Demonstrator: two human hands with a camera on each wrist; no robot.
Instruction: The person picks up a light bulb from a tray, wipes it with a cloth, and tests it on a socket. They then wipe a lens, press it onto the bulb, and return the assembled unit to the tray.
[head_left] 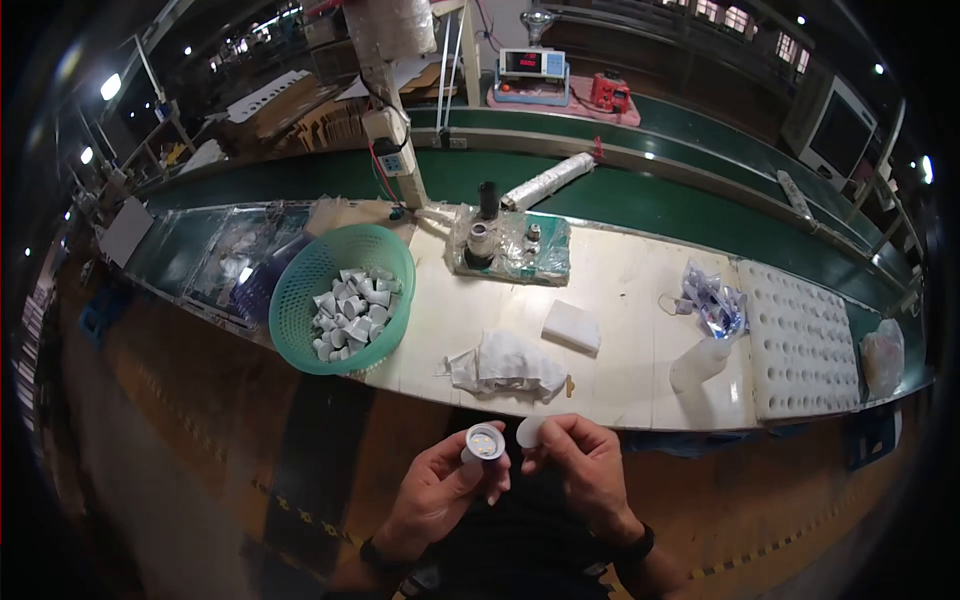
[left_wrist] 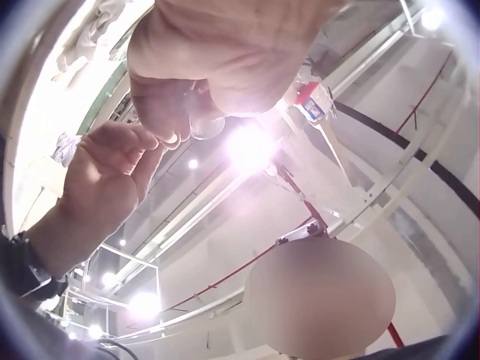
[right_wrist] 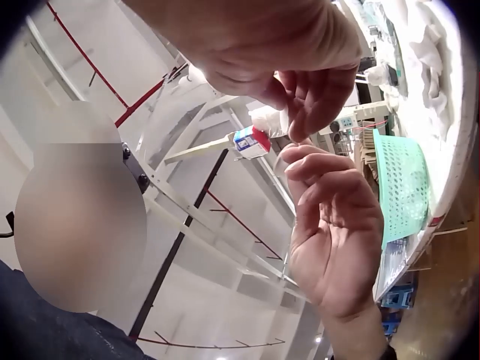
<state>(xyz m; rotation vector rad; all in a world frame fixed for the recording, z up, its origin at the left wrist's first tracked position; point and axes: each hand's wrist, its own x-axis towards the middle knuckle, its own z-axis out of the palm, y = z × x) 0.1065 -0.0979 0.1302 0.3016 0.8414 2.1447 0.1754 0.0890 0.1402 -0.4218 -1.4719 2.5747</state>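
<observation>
In the head view the left hand [head_left: 437, 498] grips a small white cup-shaped part [head_left: 484, 443], its round mouth facing up with small yellowish spots inside. Just right of it, the right hand [head_left: 590, 473] pinches a flat white disc [head_left: 530, 432] between thumb and fingers; part and disc are apart. Both hands are held in front of the table's near edge. In the left wrist view the left hand [left_wrist: 217, 52] is curled round the part, mostly hidden. The right wrist view has the right hand [right_wrist: 270, 52] with its fingertips close to the left hand [right_wrist: 334, 217].
A green basket [head_left: 290, 290] of white cups stands at the table's left. A white cloth [head_left: 508, 365], a white block [head_left: 572, 326], a wrapped fixture [head_left: 545, 262], a plastic bag [head_left: 712, 300] and a white tray with holes [head_left: 800, 340] lie on the table [head_left: 640, 375].
</observation>
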